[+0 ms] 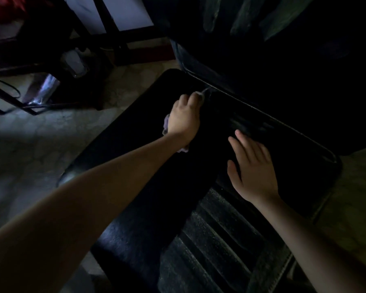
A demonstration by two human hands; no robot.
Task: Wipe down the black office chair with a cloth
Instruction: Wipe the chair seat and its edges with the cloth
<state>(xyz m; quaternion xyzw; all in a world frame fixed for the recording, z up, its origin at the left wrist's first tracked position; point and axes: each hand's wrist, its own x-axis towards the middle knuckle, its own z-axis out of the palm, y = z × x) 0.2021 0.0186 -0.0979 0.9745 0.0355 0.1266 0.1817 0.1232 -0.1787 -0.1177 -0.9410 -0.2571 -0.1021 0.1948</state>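
Note:
The black office chair (135,170) fills the middle of the dim view, its padded surface running from lower left to upper right. My left hand (185,119) grips a pale lilac cloth (167,123) and presses it on the chair near its far edge; bits of cloth show beside the fingers and under the wrist. My right hand (251,166) lies flat on the chair surface with straight, spread fingers, a short way right of the left hand. A ribbed, dusty black section (216,240) of the chair shows below the right hand.
A dark piece of furniture with a pale trimmed edge (262,113) stands directly behind the chair. At upper left are black metal frame legs (13,102), a shiny plastic bag (44,89) and a clear bottle (74,62) on the tiled floor (30,144).

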